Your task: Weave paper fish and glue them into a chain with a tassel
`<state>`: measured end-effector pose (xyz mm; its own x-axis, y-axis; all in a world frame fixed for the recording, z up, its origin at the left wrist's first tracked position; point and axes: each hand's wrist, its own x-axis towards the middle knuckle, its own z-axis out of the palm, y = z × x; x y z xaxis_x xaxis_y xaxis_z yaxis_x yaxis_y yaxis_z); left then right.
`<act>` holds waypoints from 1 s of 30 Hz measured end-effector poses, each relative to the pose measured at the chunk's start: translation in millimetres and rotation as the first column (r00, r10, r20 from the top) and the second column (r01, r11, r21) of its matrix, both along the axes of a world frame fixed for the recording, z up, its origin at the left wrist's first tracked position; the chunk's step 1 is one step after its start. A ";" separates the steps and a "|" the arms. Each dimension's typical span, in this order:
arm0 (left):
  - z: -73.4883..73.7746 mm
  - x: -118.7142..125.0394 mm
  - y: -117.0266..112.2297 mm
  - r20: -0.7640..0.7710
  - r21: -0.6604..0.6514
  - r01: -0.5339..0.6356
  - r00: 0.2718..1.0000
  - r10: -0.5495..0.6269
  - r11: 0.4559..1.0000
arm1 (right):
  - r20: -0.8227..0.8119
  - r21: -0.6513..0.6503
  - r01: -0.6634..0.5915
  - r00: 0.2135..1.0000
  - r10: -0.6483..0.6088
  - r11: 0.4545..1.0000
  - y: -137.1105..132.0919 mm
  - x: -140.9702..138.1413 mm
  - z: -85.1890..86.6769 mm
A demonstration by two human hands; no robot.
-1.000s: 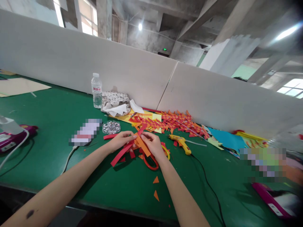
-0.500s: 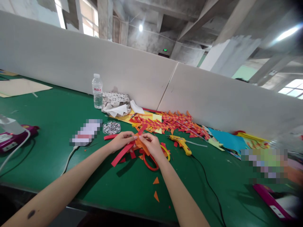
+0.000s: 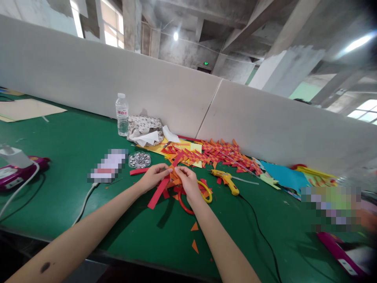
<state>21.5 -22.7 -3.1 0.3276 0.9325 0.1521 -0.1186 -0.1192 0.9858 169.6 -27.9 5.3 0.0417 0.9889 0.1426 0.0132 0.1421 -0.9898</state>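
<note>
- left hand: fingers curled, thumb + fingertips pinching the strips from the left. forearm comes in from lower left.
- right hand: thumb + forefinger pinching the same strips from the right. tips of both hands v. close; we can't tell if they touch.
- strips: red + orange paper, crossed in a loose bundle btw the two hands, over the table near its ctr. we can't tell if the bundle rests on the table.
- red strip: longest one, slants down-left from the bundle, lower end free. we see its shadow apart from it on the table.
- scissors: red + yellow handles, flat on the table just beside the right hand, partly hidden by the wrist.
- glue gun: yellow, lying right of the hands, near but apart. black cord runs toward the near edge.
- scraps: two orange triangles on the table by the right forearm.
- pile: woven red/orange pieces along the partition, behind the hands.
- dish: clear, w/ small shiny bits, too small to tell what. sits just beyond the left hand.
- bottle: upright by the partition, w/ a crumpled cloth just to its right.
- blue sheet far right, purple device far left; both well apart from the hands.
</note>
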 end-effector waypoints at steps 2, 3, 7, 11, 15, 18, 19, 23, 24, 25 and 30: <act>-0.4 1.7 0.1 0.004 0.019 -0.023 1.000 0.023 1.000 | -0.010 0.000 0.010 1.000 -0.010 1.000 -0.1 -1.9 -2.7; -0.6 2.2 0.2 0.005 0.033 -0.033 0.999 0.033 0.999 | -0.011 0.001 0.014 1.000 -0.014 1.000 0.0 -2.9 -4.1; -1.4 2.2 0.7 -0.001 0.074 -0.052 0.999 0.052 0.996 | 0.033 0.026 0.016 0.999 -0.017 1.000 0.7 -3.8 -5.7; -3.1 -0.7 0.7 -0.034 0.060 -0.026 0.999 0.028 0.998 | 0.165 0.105 -0.018 0.986 0.000 0.994 0.0 4.8 2.5; -4.8 -3.6 0.6 -0.148 0.169 -0.055 0.986 0.080 0.984 | 0.580 0.328 -0.119 0.808 -0.101 0.937 -1.8 14.5 11.1; -5.3 -4.5 1.2 -0.226 0.240 -0.072 0.966 0.128 0.968 | 0.788 0.425 -0.221 0.567 -0.239 0.878 -3.5 16.2 12.4; -5.4 -4.6 1.6 -0.256 0.246 -0.082 0.956 0.146 0.966 | 0.809 0.439 -0.235 0.523 -0.268 0.867 -4.2 15.8 12.1; -6.6 -5.1 3.6 -0.347 0.253 -0.117 0.916 0.203 0.960 | 0.842 0.482 -0.282 0.410 -0.350 0.829 -8.2 12.1 10.1; -7.1 -5.4 4.1 -0.351 0.256 -0.114 0.914 0.202 0.960 | 0.848 0.491 -0.299 0.380 -0.369 0.818 -9.3 11.1 9.8; -7.5 -5.7 4.6 -0.349 0.257 -0.111 0.916 0.199 0.960 | 0.852 0.500 -0.316 0.347 -0.392 0.807 -10.2 10.2 9.7; -8.1 -7.1 6.6 -0.343 0.239 -0.102 0.921 0.182 0.966 | 0.842 0.536 -0.369 0.176 -0.509 0.759 -13.2 6.7 11.0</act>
<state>14.4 -16.0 -11.3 0.2641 0.9320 0.2484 0.2724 -0.3191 0.9077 176.3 -41.1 16.3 -0.4875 0.6717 0.5578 0.8532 0.5023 0.1408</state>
